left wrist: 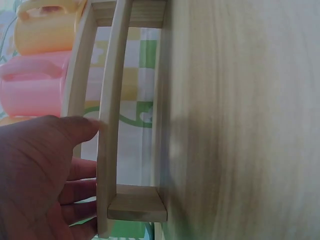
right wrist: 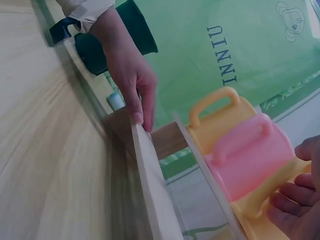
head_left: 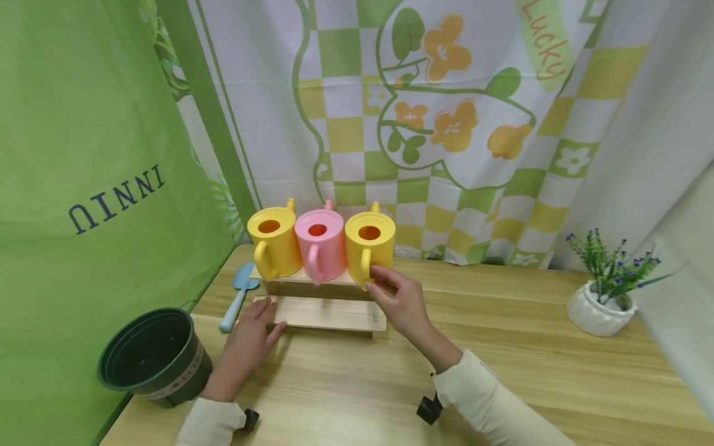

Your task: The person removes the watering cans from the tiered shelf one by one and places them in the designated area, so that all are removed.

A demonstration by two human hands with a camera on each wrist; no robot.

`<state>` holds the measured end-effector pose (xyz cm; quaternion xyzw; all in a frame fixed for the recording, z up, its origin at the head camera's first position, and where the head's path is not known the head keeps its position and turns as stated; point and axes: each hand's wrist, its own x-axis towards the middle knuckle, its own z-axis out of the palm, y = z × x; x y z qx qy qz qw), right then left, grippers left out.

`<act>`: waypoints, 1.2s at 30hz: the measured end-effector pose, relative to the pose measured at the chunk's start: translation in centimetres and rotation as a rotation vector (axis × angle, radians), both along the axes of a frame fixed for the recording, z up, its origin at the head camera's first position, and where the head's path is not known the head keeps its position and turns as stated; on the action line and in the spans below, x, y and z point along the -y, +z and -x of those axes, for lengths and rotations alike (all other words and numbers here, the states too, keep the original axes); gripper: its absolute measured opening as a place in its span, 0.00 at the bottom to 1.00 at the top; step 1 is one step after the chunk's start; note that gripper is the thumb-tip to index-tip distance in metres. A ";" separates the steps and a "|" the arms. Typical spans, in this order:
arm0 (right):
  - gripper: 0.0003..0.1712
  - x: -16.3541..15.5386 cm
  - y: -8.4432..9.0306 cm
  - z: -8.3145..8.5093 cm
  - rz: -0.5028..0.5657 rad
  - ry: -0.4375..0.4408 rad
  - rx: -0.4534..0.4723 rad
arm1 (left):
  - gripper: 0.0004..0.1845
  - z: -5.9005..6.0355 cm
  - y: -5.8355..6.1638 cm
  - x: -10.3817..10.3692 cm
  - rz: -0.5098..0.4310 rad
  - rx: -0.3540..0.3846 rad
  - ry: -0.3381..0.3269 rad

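Note:
Three toy-like watering cans stand side by side on the upper step of a small wooden two-step rack: a yellow one point(head_left: 279, 244) at the left, a pink one point(head_left: 323, 248) in the middle and another yellow one point(head_left: 379, 243) at the right. Their handles face me; their spouts point to the curtain. My right hand point(head_left: 405, 303) holds the right yellow can's handle point(right wrist: 275, 187), thumb on one side and fingers on the other. My left hand point(head_left: 249, 339) rests at the left end of the rack's lower board point(head_left: 323, 313), fingers on top and thumb by the front edge.
A light blue trowel point(head_left: 237, 300) lies left of the rack. Nearer me on that side stands a dark green pot point(head_left: 167, 371). A white pot with purple flowers point(head_left: 599, 313) is at the far right. A patterned curtain point(head_left: 357, 124) hangs behind the table.

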<state>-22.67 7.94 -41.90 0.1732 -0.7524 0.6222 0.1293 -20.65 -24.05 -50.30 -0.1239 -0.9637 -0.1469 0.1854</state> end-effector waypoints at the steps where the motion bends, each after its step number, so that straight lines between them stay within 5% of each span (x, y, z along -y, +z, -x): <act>1: 0.19 0.2 -0.1 0.0 0.001 -0.016 0.003 | 0.30 -0.1 0.1 0.0 0.007 0.004 0.005; 6: 0.18 1.3 -0.1 0.2 0.006 -0.093 0.010 | 0.28 -0.3 0.1 -0.1 0.014 -0.010 0.011; 13: 0.15 2.1 -0.4 0.4 0.098 -0.090 0.034 | 0.24 -0.2 -0.5 -0.1 0.006 -0.101 -0.011; 19: 0.15 2.0 -0.1 0.6 0.032 -0.096 -0.017 | 0.23 -0.1 -0.4 -0.1 0.005 -0.131 -0.013; 36: 0.19 -0.4 2.1 1.2 0.027 -0.120 0.051 | 0.24 -0.2 -0.3 -0.5 -0.009 -0.103 0.027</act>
